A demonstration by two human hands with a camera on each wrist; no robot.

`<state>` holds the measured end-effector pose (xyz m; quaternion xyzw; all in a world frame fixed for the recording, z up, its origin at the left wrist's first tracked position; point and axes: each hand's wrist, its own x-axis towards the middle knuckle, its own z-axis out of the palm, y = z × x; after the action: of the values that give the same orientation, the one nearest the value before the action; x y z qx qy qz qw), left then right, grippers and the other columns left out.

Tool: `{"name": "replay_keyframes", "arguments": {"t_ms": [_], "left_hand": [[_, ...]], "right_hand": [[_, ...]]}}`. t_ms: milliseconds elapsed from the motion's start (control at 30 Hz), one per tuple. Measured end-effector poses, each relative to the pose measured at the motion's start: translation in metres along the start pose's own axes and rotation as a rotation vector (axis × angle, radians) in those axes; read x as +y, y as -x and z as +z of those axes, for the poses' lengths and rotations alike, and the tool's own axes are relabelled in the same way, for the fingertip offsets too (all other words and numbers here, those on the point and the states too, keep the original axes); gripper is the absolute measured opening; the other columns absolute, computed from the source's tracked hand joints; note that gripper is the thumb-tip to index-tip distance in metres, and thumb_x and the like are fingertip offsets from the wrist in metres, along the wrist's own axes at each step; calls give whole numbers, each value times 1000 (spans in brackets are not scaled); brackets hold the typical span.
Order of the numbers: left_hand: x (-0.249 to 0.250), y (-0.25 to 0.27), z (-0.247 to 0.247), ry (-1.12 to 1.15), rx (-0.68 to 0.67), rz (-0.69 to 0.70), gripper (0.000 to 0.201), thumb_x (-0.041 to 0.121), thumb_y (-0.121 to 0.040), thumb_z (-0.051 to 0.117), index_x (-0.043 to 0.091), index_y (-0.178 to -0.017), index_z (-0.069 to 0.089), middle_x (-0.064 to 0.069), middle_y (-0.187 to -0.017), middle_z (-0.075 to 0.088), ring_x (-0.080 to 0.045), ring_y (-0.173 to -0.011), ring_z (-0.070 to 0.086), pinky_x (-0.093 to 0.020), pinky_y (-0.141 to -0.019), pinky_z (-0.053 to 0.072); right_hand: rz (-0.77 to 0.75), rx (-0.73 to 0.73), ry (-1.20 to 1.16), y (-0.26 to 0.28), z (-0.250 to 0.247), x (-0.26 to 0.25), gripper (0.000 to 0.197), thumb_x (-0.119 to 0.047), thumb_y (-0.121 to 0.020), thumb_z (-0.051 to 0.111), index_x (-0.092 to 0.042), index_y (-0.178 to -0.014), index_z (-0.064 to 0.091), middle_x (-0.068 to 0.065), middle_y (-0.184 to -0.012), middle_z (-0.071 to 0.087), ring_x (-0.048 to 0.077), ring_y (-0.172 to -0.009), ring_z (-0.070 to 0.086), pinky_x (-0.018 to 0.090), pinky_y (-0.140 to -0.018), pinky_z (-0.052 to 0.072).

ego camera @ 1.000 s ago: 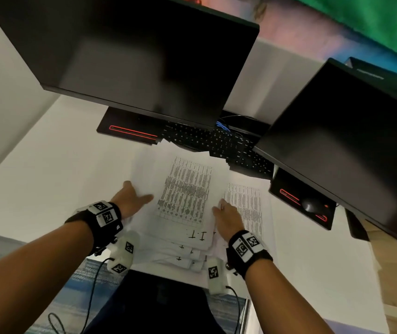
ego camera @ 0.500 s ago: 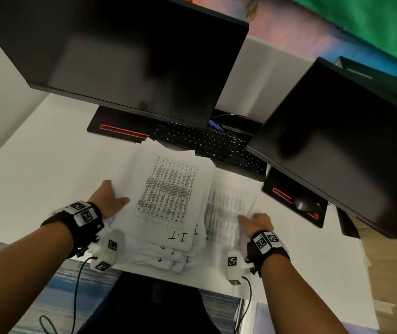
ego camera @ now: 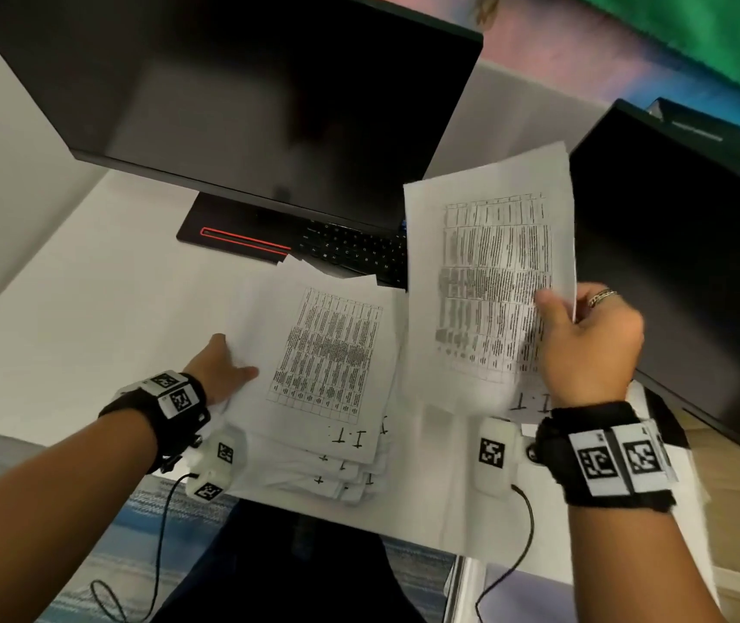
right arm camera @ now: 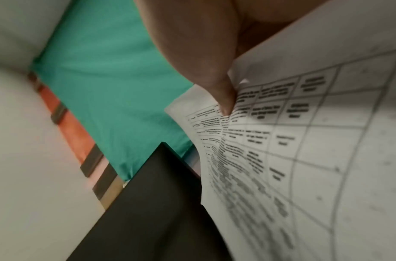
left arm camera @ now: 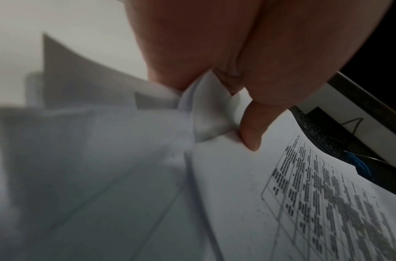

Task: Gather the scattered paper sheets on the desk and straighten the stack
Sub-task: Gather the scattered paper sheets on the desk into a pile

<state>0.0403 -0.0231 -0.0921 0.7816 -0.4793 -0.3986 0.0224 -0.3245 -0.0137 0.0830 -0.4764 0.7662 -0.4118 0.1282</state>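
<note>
The right hand (ego camera: 586, 348) pinches one printed sheet (ego camera: 489, 281) by its edge, raised above the tabletop (ego camera: 67, 308) in front of the right monitor (ego camera: 682, 263). The left hand (ego camera: 219, 370) grips the left edge of the fanned stack (ego camera: 327, 366), thumb on top. To do this well, I'd lay the sheet squarely on top, matching corners, while the left hand keeps the stack pinned.

Left hand (ego camera: 219, 368) low, thumb pinching down; right hand (ego camera: 588, 348) raised, thumb and fingers pinched
</note>
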Motion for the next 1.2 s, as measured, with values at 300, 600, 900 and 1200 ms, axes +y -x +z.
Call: {"name": "replay_keyframes", "arguments": {"t_ms": [300,600,900,1200], "left_hand": [[30,31,35,191,-117,152,47,17,-99,55,3,-141,40,-18,-138,54,-31,-119,56,-35,-95,44],[92,-7,30,447,-114,-31,70,46,-101,48,3,-152,26,-18,-150,43,-36,-135,46,-42,-106,39],[74,-18,38,350,138,46,29,30,-95,62,6,-111,56,-11,-98,65,-37,-102,62,-32,-78,43],[98,-13,29,265,109,79,58,47,-104,38,7,-146,33,-23,-129,61,-40,-119,58,-43,-96,45]], "right_hand": [[367,-402,52,65,104,65,21,-20,-93,66,-6,-109,68,2,-97,69,16,-81,62,13,-64,46],[359,-575,229,30,159,120,77,-31,-95,60,-8,-155,18,13,-153,39,37,-137,39,45,-113,37],[332,-643,240,39,150,124,69,-15,-100,50,-4,-156,11,15,-158,31,30,-143,36,29,-113,30],[273,-579,164,22,162,121,57,-15,-101,45,-12,-154,26,13,-140,51,27,-117,56,27,-99,44]]}}
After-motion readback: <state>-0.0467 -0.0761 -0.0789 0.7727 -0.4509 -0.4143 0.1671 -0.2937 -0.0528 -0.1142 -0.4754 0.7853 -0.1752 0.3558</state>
